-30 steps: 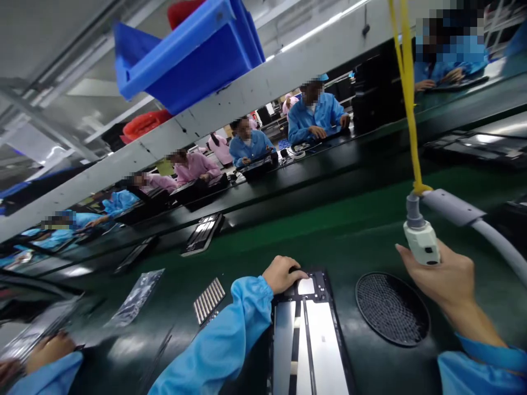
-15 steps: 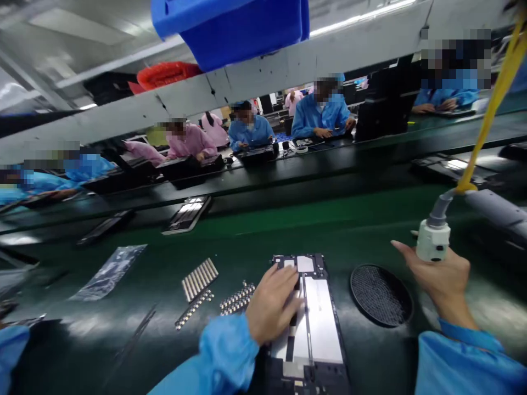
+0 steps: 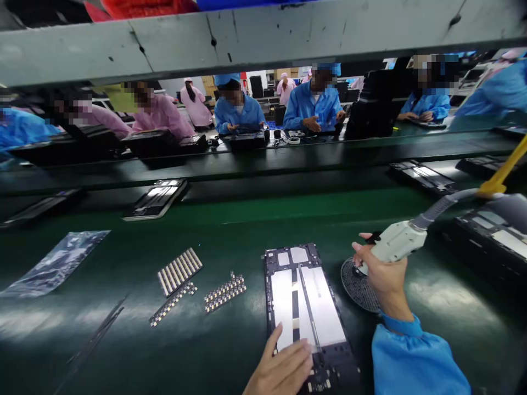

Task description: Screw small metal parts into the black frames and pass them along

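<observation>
Head view, left hand [image 3: 284, 368] fingers outstretched over black device [image 3: 325, 307], right hand [image 3: 385, 277] gripping white tool [image 3: 398, 241] by round dish [image 3: 357, 292]

The head-worn camera looks forward and down across the green bench [image 3: 222, 351] from close above.

We see the left hand [image 3: 284, 368] shifted from the slab's [image 3: 323, 307] far end to its near end. We find the right hand [image 3: 386, 278] brought in to the dish [image 3: 357, 291], now partly hidden, and the tool [image 3: 397, 242] swung from upright to slanted. We view the beam [image 3: 267, 41] nearly level, the bin [image 3: 255, 4] almost out of frame.
</observation>
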A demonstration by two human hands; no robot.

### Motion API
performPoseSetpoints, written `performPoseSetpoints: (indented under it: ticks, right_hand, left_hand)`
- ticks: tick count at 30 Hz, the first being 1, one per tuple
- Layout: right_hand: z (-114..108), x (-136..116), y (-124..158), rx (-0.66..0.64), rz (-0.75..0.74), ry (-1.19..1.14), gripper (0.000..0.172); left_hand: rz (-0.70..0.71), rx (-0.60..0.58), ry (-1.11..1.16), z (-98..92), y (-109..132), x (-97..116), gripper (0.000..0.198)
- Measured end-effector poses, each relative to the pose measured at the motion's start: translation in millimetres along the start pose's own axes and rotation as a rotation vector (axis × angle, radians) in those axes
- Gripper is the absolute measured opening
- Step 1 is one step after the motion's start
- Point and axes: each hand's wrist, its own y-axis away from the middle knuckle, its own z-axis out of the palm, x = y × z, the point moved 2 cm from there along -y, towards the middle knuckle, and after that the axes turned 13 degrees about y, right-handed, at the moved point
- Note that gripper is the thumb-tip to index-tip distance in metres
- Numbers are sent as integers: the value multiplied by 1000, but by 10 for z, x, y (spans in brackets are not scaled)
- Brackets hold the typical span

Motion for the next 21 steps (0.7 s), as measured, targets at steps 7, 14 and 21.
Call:
performPoseSetpoints:
  ticks: [7,14,21]
  right_hand:
    - [40,26,-3,15,3,68,28]
    - [60,6,9,-11,1,59,26]
    - [70,13,19,-34,17,39,27]
  left_hand:
    - [-316,373,213,-244,-107,-95,29]
    - [-437,424,66,-486,-154,-164,18]
    - [-578,577,25,-602,-56,-262,7]
